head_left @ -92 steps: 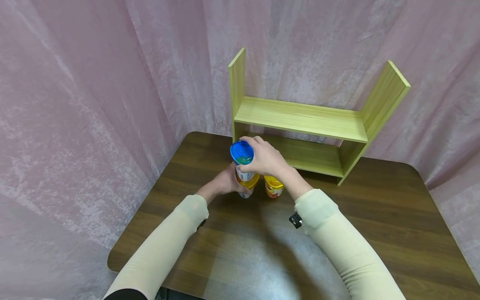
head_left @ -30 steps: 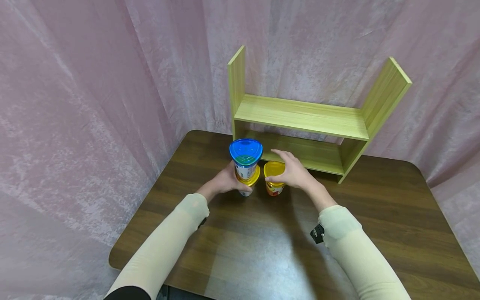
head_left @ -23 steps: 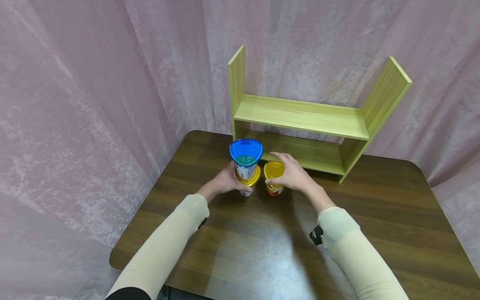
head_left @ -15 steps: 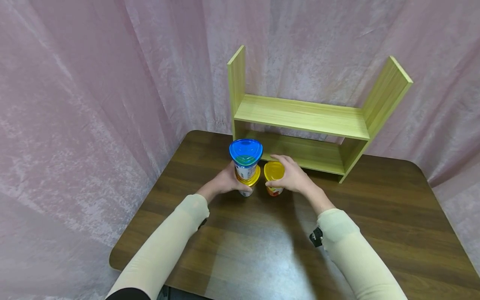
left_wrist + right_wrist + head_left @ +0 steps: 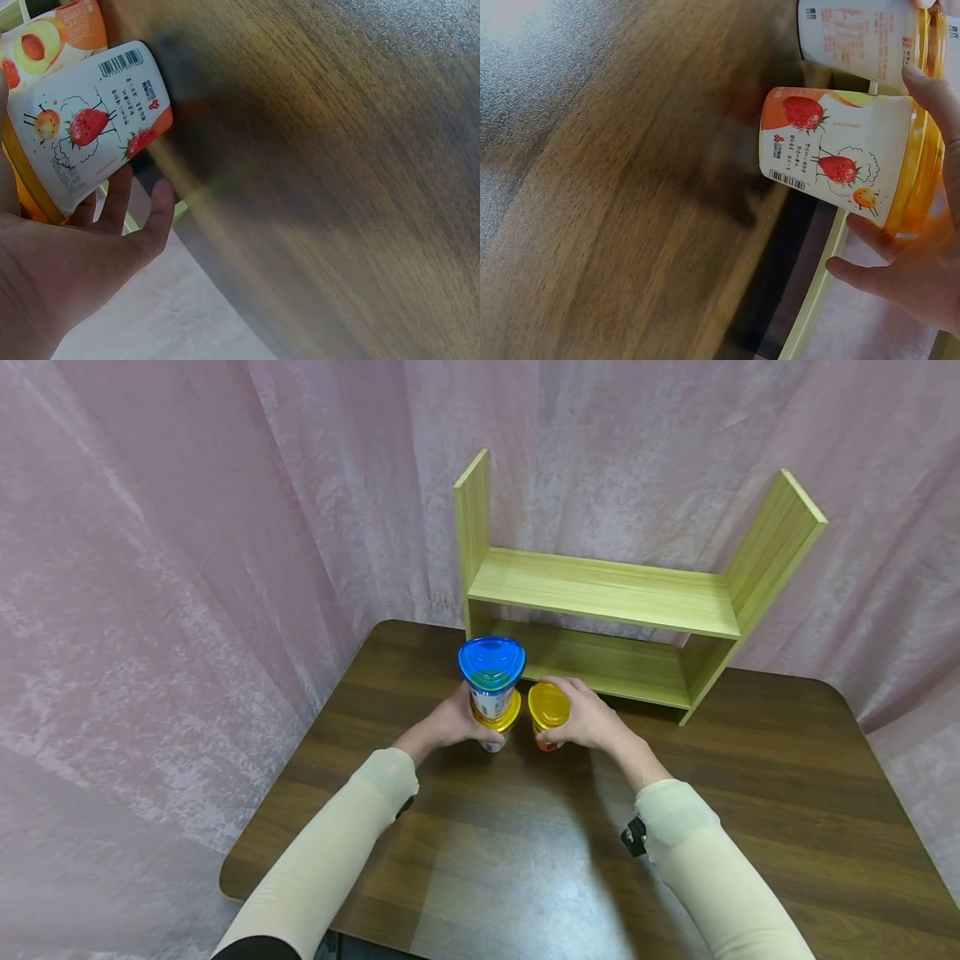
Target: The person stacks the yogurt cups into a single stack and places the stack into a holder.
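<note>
Left hand (image 5: 450,724) fingers curled round lower cup (image 5: 86,127) of two-cup stack, blue-lidded cup (image 5: 492,670) on top, right hand (image 5: 588,722) gripping yellow-lidded cup (image 5: 548,713) just beside stack, on brown table (image 5: 525,852), before green shelf (image 5: 607,602).

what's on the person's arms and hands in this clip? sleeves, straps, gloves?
Both hands are bare, no gloves: left hand, right hand. Each arm wears a snug, ribbed, cream long sleeve to the wrist. A small black device sits under the right cuff; a dark bit shows under the left cuff too.
</note>
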